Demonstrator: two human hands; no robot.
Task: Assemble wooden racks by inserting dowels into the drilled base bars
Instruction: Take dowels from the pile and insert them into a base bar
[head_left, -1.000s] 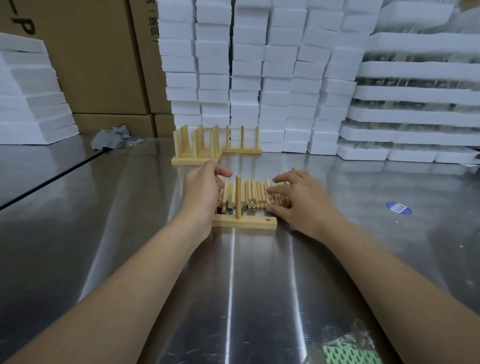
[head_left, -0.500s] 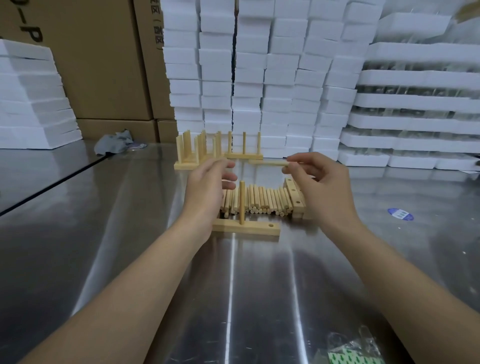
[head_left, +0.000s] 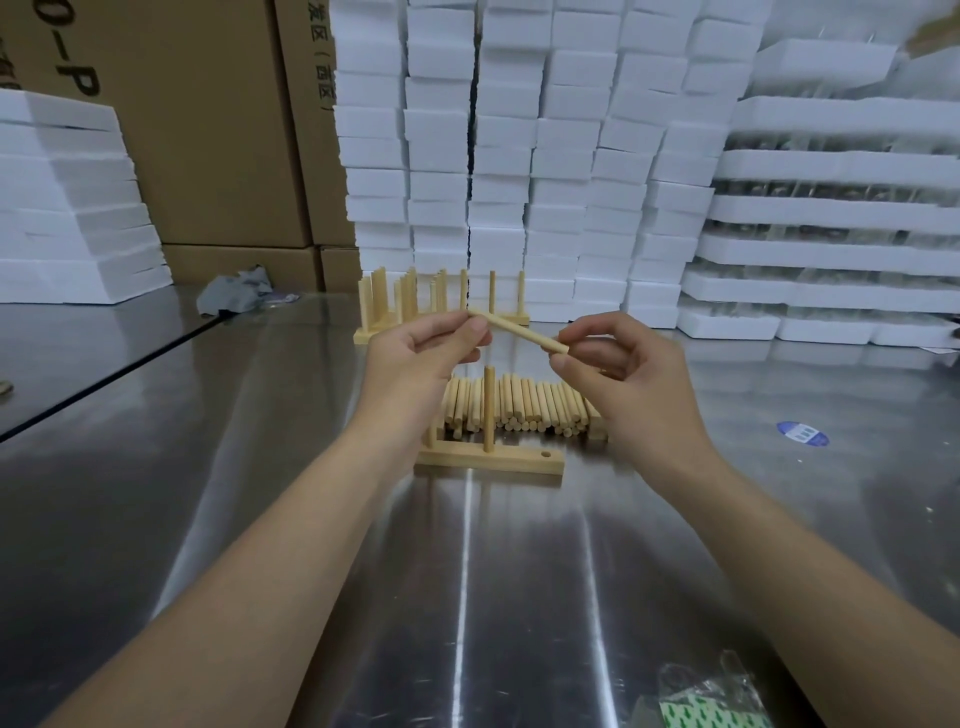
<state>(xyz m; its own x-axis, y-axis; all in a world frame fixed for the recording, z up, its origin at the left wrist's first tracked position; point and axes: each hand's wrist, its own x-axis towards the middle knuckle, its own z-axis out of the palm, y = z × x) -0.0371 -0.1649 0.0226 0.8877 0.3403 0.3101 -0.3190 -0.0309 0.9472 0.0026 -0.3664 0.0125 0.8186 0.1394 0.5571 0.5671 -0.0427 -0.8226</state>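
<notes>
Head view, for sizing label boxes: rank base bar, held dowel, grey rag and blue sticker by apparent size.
1. base bar
2-3. held dowel and grey rag: dowel longer, rag bulkier but farther; unranked.
4. blue sticker

Steel table: base bar, dowel pile, racks, rag.

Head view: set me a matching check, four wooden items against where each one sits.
1. held dowel
2. base bar
3. dowel pile
4. finished racks

A. far back, by the foam stacks
B. lying flat just behind the base bar
C. in the air, pinched by left hand and right hand
D. nearest on the table, one end hole open

Pairs: 1-C, 2-D, 3-B, 4-A.
</notes>
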